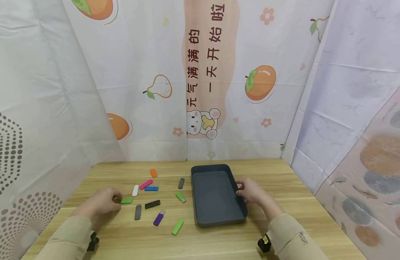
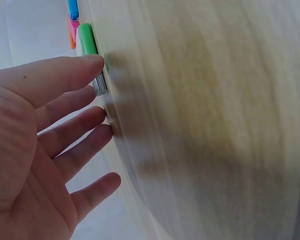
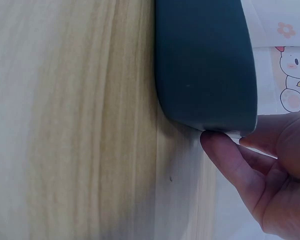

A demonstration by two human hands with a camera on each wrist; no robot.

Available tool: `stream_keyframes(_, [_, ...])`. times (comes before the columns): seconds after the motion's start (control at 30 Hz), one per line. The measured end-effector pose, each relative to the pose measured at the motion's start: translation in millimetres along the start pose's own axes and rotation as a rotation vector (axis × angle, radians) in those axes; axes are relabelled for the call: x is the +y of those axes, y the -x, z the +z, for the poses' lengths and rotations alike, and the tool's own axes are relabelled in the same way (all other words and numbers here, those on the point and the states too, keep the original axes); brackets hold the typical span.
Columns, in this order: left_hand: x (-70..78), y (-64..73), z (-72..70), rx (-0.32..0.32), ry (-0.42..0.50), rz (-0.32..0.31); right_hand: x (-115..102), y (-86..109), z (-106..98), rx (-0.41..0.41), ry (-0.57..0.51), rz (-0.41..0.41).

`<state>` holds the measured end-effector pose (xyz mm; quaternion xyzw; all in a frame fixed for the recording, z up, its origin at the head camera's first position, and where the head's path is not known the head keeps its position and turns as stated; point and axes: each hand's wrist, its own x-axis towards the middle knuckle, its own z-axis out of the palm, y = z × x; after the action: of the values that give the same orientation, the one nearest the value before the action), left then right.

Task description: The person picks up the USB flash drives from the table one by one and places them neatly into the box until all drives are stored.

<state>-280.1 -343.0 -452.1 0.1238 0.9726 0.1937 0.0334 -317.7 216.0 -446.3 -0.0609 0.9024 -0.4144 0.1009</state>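
My left hand (image 1: 104,202) is at the left of the table, thumb and index finger at the near end of a green USB flash drive (image 1: 126,200). In the left wrist view, that drive's metal plug (image 2: 100,85) shows between thumb and index finger; the other fingers are spread loosely. My right hand (image 1: 252,192) grips the right wall of a dark grey rectangular tray (image 1: 216,221), thumb on one side and fingers on the other. In the right wrist view, the tray's outer wall (image 3: 205,65) hides part of the fingers.
Between the left hand and the tray lie several more USB flash drives, among them white (image 1: 135,190), pink (image 1: 146,184), blue (image 1: 151,189), black (image 1: 152,204), purple (image 1: 159,219) and orange (image 1: 153,173). Printed curtains (image 1: 148,54) hang behind the wooden table (image 1: 138,242).
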Motion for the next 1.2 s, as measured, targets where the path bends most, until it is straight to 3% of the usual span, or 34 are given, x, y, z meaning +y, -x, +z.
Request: stream_keyframes(1.2, [-6.8, 0.1, 4.8, 0.047, 0.011, 0.018, 0.5, -0.4, 1.0, 0.007, 0.006, -0.008])
